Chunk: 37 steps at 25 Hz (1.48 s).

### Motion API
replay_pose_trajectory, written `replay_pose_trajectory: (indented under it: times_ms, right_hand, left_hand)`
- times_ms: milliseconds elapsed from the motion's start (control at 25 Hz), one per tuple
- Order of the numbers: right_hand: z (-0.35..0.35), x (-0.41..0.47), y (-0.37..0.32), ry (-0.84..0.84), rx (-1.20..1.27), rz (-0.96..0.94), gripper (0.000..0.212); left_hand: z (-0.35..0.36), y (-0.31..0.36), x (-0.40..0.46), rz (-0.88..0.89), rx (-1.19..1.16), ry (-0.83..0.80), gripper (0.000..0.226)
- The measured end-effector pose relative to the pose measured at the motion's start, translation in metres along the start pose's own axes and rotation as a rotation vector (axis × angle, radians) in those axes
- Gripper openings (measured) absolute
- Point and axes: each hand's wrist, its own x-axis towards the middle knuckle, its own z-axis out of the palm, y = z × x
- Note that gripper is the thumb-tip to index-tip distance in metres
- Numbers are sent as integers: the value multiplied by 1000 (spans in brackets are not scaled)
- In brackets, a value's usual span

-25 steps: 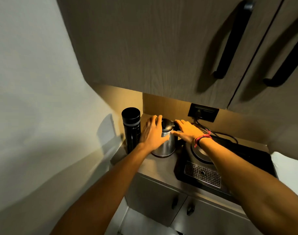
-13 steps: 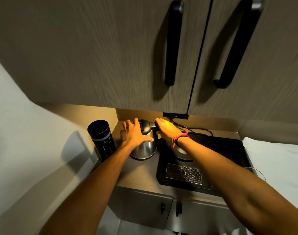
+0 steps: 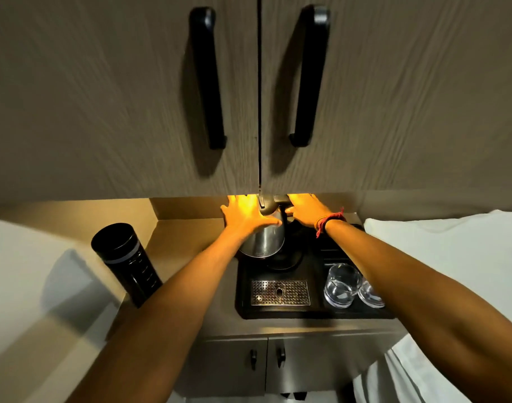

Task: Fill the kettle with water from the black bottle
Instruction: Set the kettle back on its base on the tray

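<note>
The steel kettle [image 3: 265,242] stands on its round black base [image 3: 289,261] at the back of the black tray [image 3: 315,313]. My left hand [image 3: 246,216] lies spread against the kettle's left side and top. My right hand [image 3: 305,210] is closed around the kettle's black handle [image 3: 284,219]. The grey lid [image 3: 267,205] shows between my hands, partly hidden under the cabinet edge. The black bottle [image 3: 126,263] stands capped on the counter at the left, apart from both hands.
Two clear glasses [image 3: 340,286] [image 3: 369,295] and a perforated metal drip grate [image 3: 280,292] sit on the tray. Upper cabinet doors with black handles [image 3: 208,80] hang low over the counter. White bedding [image 3: 452,242] lies to the right, and lower cabinet doors [image 3: 266,365] are below.
The kettle has gone from the bare counter beside the bottle to the right onto its base on the tray, with both hands still on it. My view has swung right.
</note>
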Motion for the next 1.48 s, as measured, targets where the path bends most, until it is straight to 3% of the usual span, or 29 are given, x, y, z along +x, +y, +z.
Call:
replay_pose_trajectory:
  times_ms: [120,400,800,1040,1240,1360,1480]
  right_hand:
    - [5,5,31,43,75,-41,33]
    - [20,2,59,117,65,-40,41]
    - [36,-2,68,269,76,-99,45]
    - [45,-6,88,240,154,-13,49]
    - [55,-5,87,307,-2,8,60]
    - [58,-4,87,357,-152,-42,60]
    - [45,-8,80,288,-329,-52,60]
  left_hand:
    - [16,20,3,34,20,-40,102]
    - [27,36,2,93,44,-13,102]
    - [23,29,-3,17,66,-64,117]
    - [31,33,-7,92,46,-36,113]
    - [37,29,-17,26,13,-12,126]
    - [41,31,-19,48,56,-9,123]
    - [29,36,-22,41,172,-76,128]
